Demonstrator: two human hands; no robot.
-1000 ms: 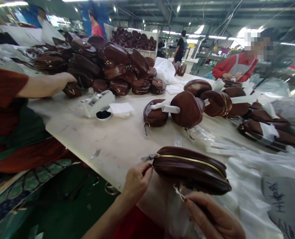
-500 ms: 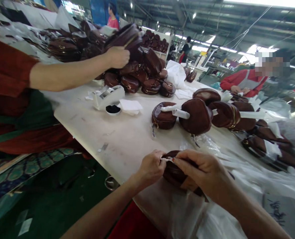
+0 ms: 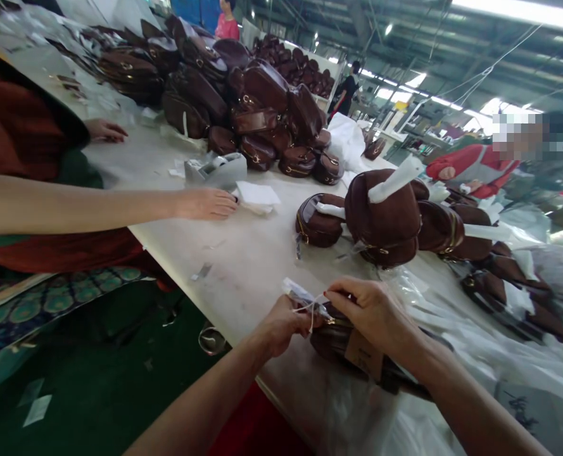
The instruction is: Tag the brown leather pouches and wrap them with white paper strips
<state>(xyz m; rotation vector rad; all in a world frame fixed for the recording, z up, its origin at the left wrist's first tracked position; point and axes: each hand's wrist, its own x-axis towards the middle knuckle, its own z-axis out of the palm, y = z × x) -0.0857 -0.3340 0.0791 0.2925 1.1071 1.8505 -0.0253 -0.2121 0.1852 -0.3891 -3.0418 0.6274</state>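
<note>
A brown leather bag lies at the table's near edge, with a tan cardboard tag against its side. My left hand is closed at the bag's left end on a strip wrapped in clear plastic. A thin white string loops around that strip. Over the bag, my right hand pinches the string's other part between thumb and finger. The bag's far side is hidden behind my right hand and wrist.
Brown bags with white-wrapped parts stand ahead. A large bag pile fills the back. On the left, a co-worker's hand rests by a tape dispenser and white paper. Plastic sheets cover the right side.
My hands have come slightly apart, and the string and wrapped strip now show between them. The co-worker's hand has left the bag over the pile and come down beside the dispenser.
</note>
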